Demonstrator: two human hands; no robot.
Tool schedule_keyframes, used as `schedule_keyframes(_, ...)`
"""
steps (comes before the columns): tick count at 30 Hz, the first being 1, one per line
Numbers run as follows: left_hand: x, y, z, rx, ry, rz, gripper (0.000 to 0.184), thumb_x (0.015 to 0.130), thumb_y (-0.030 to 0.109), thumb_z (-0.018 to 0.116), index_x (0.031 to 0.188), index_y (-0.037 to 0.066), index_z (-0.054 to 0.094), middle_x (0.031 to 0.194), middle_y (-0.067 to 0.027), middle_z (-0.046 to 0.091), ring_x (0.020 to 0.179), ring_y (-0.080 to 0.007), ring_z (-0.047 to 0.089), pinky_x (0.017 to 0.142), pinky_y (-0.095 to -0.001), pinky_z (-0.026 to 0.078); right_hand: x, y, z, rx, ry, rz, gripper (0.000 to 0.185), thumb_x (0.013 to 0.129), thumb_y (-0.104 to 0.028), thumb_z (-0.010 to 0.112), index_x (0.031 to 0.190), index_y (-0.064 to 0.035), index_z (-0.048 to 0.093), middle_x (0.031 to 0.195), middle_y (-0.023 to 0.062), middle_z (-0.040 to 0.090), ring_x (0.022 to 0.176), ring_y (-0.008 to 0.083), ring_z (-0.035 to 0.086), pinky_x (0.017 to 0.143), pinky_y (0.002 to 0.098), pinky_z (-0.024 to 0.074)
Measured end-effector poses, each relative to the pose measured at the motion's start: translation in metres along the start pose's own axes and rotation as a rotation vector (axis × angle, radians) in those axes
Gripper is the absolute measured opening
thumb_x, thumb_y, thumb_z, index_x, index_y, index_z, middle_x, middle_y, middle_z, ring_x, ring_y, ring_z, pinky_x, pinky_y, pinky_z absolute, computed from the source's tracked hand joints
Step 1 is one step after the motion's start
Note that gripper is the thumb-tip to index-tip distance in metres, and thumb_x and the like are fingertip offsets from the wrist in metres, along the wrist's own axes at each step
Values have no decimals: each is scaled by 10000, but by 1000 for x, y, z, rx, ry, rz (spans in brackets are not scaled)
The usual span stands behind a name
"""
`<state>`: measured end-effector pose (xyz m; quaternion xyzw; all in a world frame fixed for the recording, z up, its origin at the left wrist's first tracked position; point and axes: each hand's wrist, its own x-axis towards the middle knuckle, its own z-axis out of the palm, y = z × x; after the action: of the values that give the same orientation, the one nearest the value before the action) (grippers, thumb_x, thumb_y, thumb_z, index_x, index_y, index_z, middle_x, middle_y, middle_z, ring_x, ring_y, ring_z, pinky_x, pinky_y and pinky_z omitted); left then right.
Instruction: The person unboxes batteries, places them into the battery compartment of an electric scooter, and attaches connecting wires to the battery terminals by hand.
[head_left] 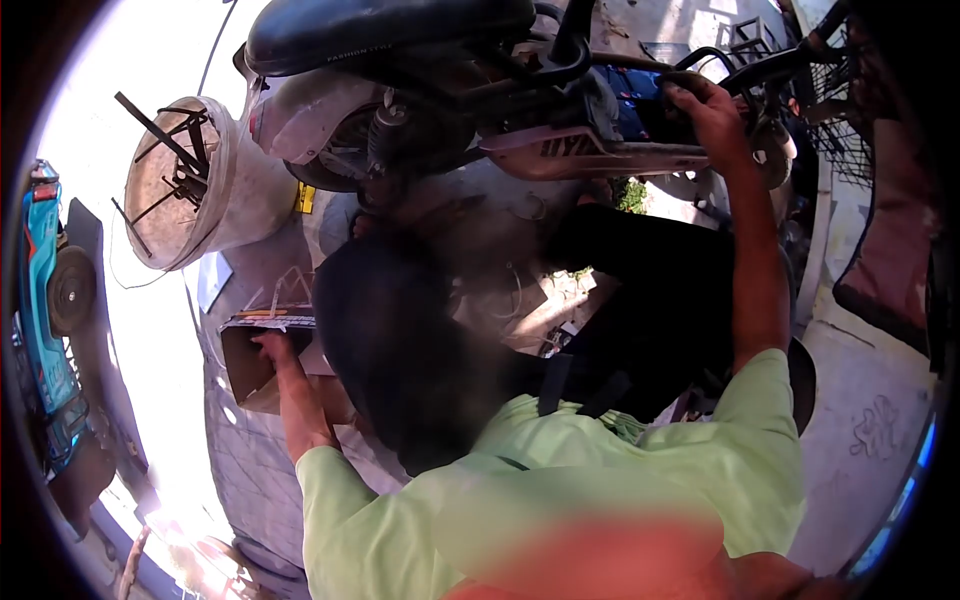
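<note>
My left hand [274, 348] reaches into the mouth of a cardboard box [252, 376] beside my left knee. Its visible fingers are partly stretched out, and I see nothing held in them. My right hand [708, 108] is at the open footboard area of an electric scooter [560, 155]. Its fingers curl round something dark there that I cannot make out. Just left of that hand, blue parts [630, 92] show in the open compartment. The scooter has a black seat [385, 32] and a pale, dusty body panel.
A white bucket [245, 190] with rusty metal rods stands left of the scooter's rear. A yellow packet [305, 197] lies by it. At far left is a turquoise vehicle [42, 290]. A wire basket [842, 120] and a dark red bag [890, 240] are at right.
</note>
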<state>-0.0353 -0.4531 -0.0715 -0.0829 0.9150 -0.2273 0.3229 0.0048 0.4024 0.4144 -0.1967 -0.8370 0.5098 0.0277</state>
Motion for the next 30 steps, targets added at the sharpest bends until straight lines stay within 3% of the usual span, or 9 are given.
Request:
schedule_keyframes(2,-9,-13,9,-401,203,93,527,1072,387,408,1487,69,477,1455,-167,561,1324,-353,549,1060,-588,436,1,-5,10,79,-23,-18,301,1008,-185,659,1248,-5,673,1051,5,711,905,77,642,834,250,533)
schedule_keyframes(4,-15,-24,20,-1708,263,29,559,1051,445,506,1426,31,507,1386,-211,568,1242,-345,597,1018,-460,520,2,-12,16,104,-47,-33,302,1008,-166,654,1258,3,659,1051,8,708,912,78,641,842,251,532)
schedule_keyframes(6,-31,-33,-6,-1277,92,-204,809,876,647,671,1437,91,498,1387,-270,483,1251,-364,583,1022,-481,520,3,-17,16,74,-87,-34,309,1012,-160,648,1272,6,648,1060,6,704,917,80,641,850,254,534)
schedule_keyframes(11,-63,-8,-24,-816,194,-356,842,882,681,636,1466,105,444,1388,-304,474,1311,-393,533,1086,-480,467,7,-11,17,-105,-89,-71,302,1007,-183,640,1250,-6,666,1018,0,698,895,70,622,826,247,518)
schedule_keyframes(14,-52,-15,-22,-1039,84,-403,857,892,693,612,1467,90,410,1419,-309,475,1356,-406,501,1090,-483,462,6,-16,20,-105,-96,-94,306,1002,-193,645,1241,-6,672,1008,6,701,891,72,621,816,251,518)
schedule_keyframes(16,-25,-13,-10,-1429,139,-826,707,927,590,639,1420,108,485,1430,-238,540,1300,-341,571,1085,-454,477,7,-14,15,-128,-97,-121,304,1000,-193,646,1236,-5,676,1008,16,710,894,78,629,822,257,521)
schedule_keyframes(20,-117,-27,-130,-1195,61,-206,813,858,475,779,1483,60,467,1379,-189,606,1202,-308,639,1046,-428,496,-4,-13,7,-178,45,-149,285,994,-202,648,1195,-5,697,1005,44,728,897,96,653,839,263,523)
schedule_keyframes(23,-115,-62,-102,-1611,-111,143,957,815,341,843,1501,-105,346,1405,-236,570,1223,-320,613,1039,-409,492,-12,-12,3,-188,120,-114,287,992,-217,652,1178,-6,707,998,55,734,900,104,667,846,267,526)
schedule_keyframes(30,-274,-97,-174,-1388,205,-2,964,774,153,806,1576,5,292,1444,-236,505,1273,-323,550,1082,-381,448,-34,-14,-19,14,113,-190,297,1005,-229,630,1208,-30,712,999,35,734,914,115,667,844,279,531)
